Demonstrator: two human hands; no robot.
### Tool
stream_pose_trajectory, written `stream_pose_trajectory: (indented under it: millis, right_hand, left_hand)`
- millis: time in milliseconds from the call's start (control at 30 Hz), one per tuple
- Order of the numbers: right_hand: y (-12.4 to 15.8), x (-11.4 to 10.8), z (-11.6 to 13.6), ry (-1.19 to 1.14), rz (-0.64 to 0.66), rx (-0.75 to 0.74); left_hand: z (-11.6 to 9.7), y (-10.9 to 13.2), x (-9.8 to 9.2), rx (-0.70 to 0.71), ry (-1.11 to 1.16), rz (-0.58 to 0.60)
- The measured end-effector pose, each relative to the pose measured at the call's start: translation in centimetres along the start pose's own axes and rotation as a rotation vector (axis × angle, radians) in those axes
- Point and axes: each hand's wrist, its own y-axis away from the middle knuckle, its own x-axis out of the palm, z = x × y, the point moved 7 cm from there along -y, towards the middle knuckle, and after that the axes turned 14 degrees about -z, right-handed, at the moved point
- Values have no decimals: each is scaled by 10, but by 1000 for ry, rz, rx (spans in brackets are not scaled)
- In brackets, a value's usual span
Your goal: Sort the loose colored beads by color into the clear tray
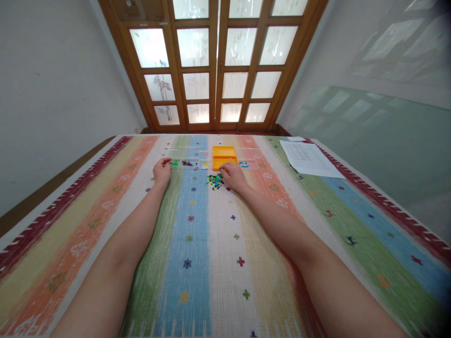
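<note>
Bordering the clear tray's (179,166) edge, left fingers (167,161) well apart from right fingers (225,166).

A striped cloth (225,244) covers the desk (190,300), its bands of white, blue, green, yellow, orange and dark red scattered with small star and cross motifs; toward the far edge an opened orange box (223,157) sits between a clear left container (180,167) and a clear right container (254,164); nearer lies a loose heap of tiny multicoloured pieces (214,182); well apart on the right, a printed sheet (310,159) lies flat, a second paper (295,139) just behind it.
</note>
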Motion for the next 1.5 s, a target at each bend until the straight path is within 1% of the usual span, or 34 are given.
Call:
stream_pose_trajectory:
  millis: [67, 100, 167, 267, 333, 400, 500, 633, 800, 900, 1000, 1067, 1167, 1233, 1367, 1500]
  right_hand:
    - [0, 0, 0, -3, -1, 2]
    - [0, 1, -1, -5, -1, 3]
    - [0, 1, 0, -8, 1, 5]
    - [0, 0, 1, -6, 7, 5]
    - [0, 0, 2, -1, 10, 4]
    - [0, 0, 2, 4, 10, 4]
    - [0, 0, 3, 1, 8, 1]
    - [0, 2, 1, -16, 9, -7]
    - [0, 4, -1, -14, -5, -26]
    - [0, 4, 3, 9, 6, -59]
    - [3, 4, 14, 24, 31, -148]
    - [7, 5, 25, 23, 58, -234]
    - [14, 7, 45, 0, 121, -375]
    - [18, 8, 55, -3, 147, -438]
    - [21, 8, 64, 59, 149, -474]
    - [25, 9, 68, 57, 182, -501]
  left_hand:
    - [-8, 7, 5, 86, -89, 33]
    - [-14, 12, 10, 148, -123, 74]
    - [-28, 28, 23, 286, -169, 205]
    - [-50, 59, 44, 468, -212, 424]
    - [-64, 83, 54, 580, -226, 566]
    - [-76, 104, 60, 675, -261, 676]
    - [-88, 123, 62, 759, -331, 726]
    - [-96, 133, 63, 815, -370, 757]
    - [-92, 134, 66, 797, -356, 758]
    - [-89, 135, 69, 794, -356, 751]
    - [-87, 134, 70, 805, -343, 742]
    - [-85, 129, 69, 795, -340, 705]
    - [-78, 111, 64, 737, -342, 590]
    - [-72, 97, 58, 676, -331, 504]
    - [-60, 68, 43, 541, -308, 338]
    - [-46, 39, 22, 396, -356, 148]
